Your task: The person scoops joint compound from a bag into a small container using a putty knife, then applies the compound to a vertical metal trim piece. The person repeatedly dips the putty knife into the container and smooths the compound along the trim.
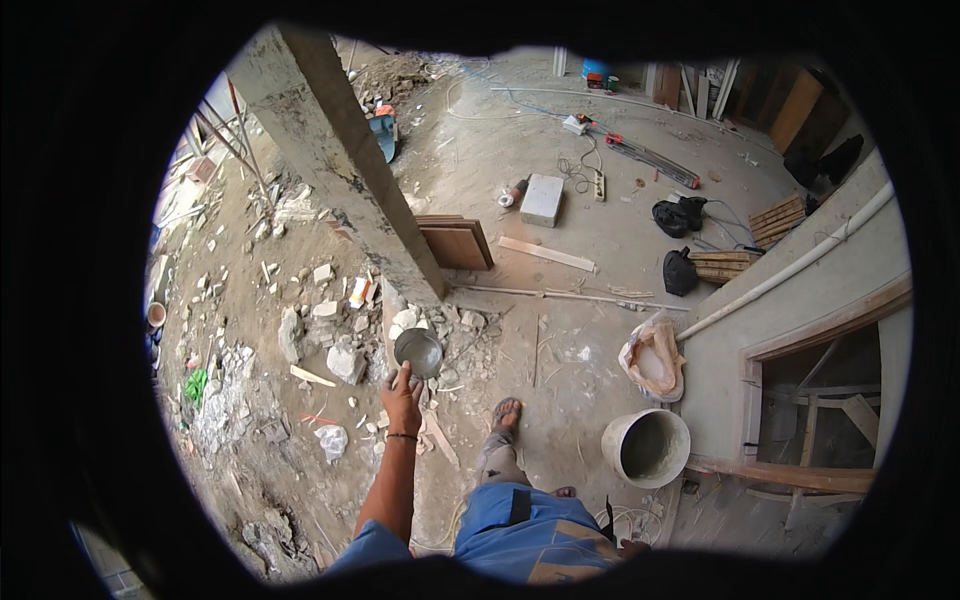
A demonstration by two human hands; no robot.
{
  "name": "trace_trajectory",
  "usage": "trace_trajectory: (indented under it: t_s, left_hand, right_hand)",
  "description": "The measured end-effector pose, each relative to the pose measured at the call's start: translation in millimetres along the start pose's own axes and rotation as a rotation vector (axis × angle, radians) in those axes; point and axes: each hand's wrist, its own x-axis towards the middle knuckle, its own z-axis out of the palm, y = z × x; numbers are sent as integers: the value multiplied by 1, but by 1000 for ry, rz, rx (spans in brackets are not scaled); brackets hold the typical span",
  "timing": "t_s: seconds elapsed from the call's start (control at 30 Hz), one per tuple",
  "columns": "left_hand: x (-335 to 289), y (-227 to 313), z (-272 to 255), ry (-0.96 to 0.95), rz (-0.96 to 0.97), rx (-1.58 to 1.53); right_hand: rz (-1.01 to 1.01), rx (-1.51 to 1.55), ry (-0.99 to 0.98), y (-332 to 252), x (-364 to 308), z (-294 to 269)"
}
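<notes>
My left hand (402,402) reaches forward over the rubble, its fingers closed on the rim of a round, shallow metal bowl (420,352). Grey shows inside the bowl; whether that is residue or bare metal I cannot tell. Of my right hand (632,549), only a small dark part shows by my right hip at the lower edge, its fingers hidden. A pale bucket (645,448) with grey, wet-looking material inside stands to my right. Just beyond it sits an open sack (652,360) with pale powder.
A concrete pillar (335,150) rises ahead on the left, with brown boards (455,245) leaning at its base. Broken stones (345,362) litter the left side. Farther off lie a white block (542,200), a power strip (599,185) and cords. A framed opening (820,390) is on the right.
</notes>
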Motion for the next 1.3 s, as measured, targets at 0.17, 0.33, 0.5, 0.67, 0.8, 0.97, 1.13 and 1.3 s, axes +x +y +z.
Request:
trace_trajectory:
  t_s: [0.17,0.33,0.5,0.67,0.8,0.97,1.13,1.3]
  left_hand:
    - [71,25,-6,156,24,13]
    - [144,40,-14,239,58,26]
    - [198,45,-15,291,118,50]
    - [220,55,-9,303,108,53]
    - [233,52,-11,268,96,40]
    - [248,44,-18,175,-1,35]
    - [255,30,-6,60,-60,-11]
    - [261,25,0,51,-59,21]
  right_hand:
    - [-45,-15,-37,-122,-29,57]
    - [-261,0,-101,-222,-58,126]
    - [-335,-102,-101,-245,-61,181]
    - [-634,-555,-1,-236,-67,194]
    - [-378,-398,9,-247,-85,188]
    - [-189,-221,0,-247,-95,187]
    - [-170,-255,24,-238,-91,192]
    - [-156,-157,31,-248,-98,197]
